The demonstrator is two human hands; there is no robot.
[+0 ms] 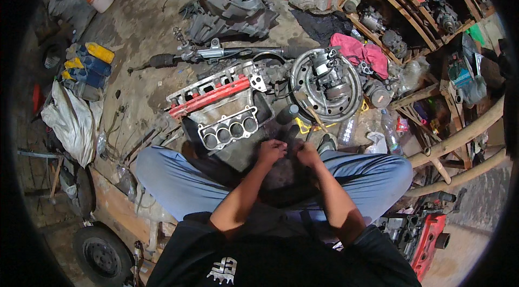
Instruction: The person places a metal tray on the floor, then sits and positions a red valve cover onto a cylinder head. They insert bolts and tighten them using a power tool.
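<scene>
Left hand [273,150] and right hand [307,154] curl near 1 dark cylinder [286,115], grip too shadowed to tell.

Free room and obstacles: a narrow gap separates the left hand [274,150] from the four-holed plate [230,132]. Farther left, the red-barred engine part [211,97] blocks low passage; far right, the wheel rim [354,91] does. Bare floor [143,22] beyond the steering rack [238,51] allows passage.

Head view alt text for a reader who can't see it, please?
Left hand and right hand, close together with fingers curled, between a seated person's blue trouser legs; anything held is unclear. Beyond lie a four-holed metal part, a red strip and a round wheel.
</scene>
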